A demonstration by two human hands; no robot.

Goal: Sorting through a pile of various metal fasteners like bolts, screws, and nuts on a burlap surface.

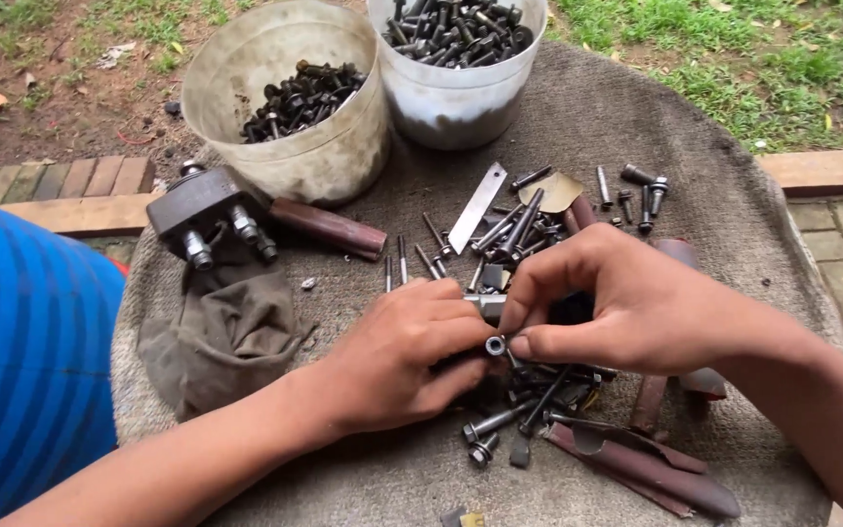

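Hands meet over the middle of a grey cloth [636,127] spread on a round table, right in the scatter of loose bolts. Left hand [412,356] and right hand [626,303] are pressed together, fingertips touching, both pinching a small metal sleeve [496,344] with its hollow end facing up at the camera. Right thumb and forefinger clamp it from the right, left fingers close on it from the left; a short grey metal piece [486,304] sits just behind the fingers, partly hidden, can't tell if either hand grips it. Bolt pile [519,229] lies just beyond the hands, more bolts [500,422] just below them. Flat metal strip [477,207] lies tilted beside the pile. Rusty flat pieces [651,468] lie near the right wrist at the cloth's near edge. Dark metal block [209,213] with threaded fittings sits to the left on a crumpled rag [226,332], a brown rod [329,227] touching it. Two plastic buckets stand at the far edge, side by side: left bucket [290,146] holds a low heap of dark nuts and bolts, right bucket [456,102] is filled near the brim with bolts. Blue sleeve [21,361] at the left edge.
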